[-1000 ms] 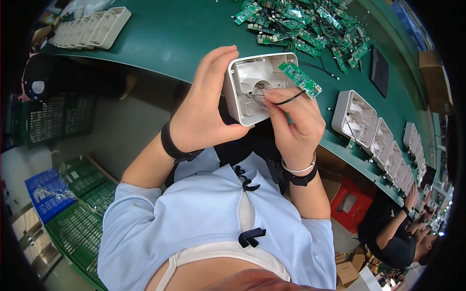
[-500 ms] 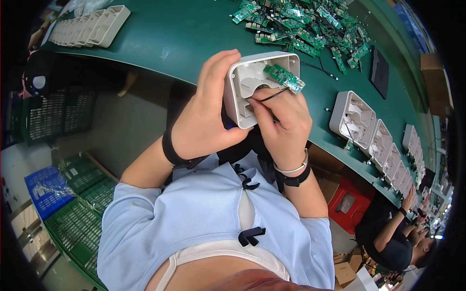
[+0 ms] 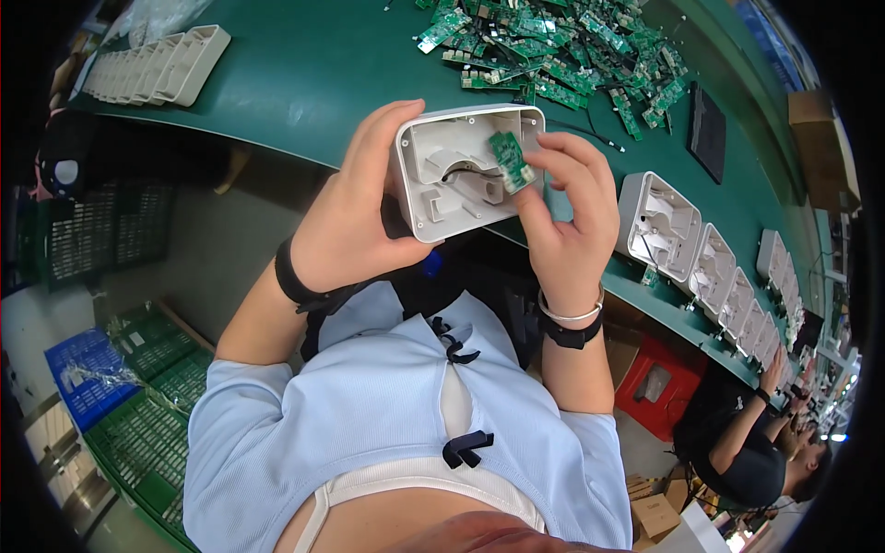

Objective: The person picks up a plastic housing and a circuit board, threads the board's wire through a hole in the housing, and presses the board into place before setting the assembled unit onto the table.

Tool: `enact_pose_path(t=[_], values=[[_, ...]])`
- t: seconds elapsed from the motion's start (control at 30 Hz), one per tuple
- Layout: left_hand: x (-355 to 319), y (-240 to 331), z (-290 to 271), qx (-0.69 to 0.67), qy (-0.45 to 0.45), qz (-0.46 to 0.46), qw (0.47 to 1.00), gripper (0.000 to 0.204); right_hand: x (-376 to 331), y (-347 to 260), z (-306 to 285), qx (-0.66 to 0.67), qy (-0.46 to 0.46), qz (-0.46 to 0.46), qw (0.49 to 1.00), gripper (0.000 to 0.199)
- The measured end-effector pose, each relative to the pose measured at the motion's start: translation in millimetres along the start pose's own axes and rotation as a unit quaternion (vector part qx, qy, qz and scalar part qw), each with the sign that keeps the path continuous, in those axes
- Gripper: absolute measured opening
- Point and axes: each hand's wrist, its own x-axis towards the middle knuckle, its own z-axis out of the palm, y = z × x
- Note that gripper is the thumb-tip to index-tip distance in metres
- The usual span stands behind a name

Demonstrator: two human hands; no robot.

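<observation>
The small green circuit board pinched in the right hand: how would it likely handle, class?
The green circuit board looks thin and flat, so probably light and stiff. The right hand pinches it by the fingertips against the white housing; it may be fragile.

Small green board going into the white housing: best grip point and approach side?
Pinch the small green circuit board by its two long edges, coming from the right, as the right hand does now. It is flat and thin, and sits inside the open face of the white housing, so only its edges offer purchase. The left hand covers the housing's left side, which likely blocks that approach.
</observation>
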Motion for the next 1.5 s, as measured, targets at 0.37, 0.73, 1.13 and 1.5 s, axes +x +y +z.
enact_pose_path(t=[0.37, 0.73, 1.13, 1.5], values=[[1, -5, -8, -0.073, -0.027, -0.112, 0.991, 0.109, -9, -12, -18, 0.022, -0.196, -0.125, 0.972, 0.030], [2, -14, -1, -0.111, -0.025, -0.094, 0.989, 0.108, -22, -8, -11, 0.089, -0.198, -0.073, 0.974, 0.019], [3, -9, 3, -0.125, -0.017, -0.084, 0.988, 0.106, -17, -15, 3, 0.029, -0.165, -0.046, 0.985, 0.021], [56, 15, -10, -0.038, -0.220, -0.088, 0.971, 0.089, -32, -15, -49, -0.087, -0.186, -0.082, 0.975, 0.018]])
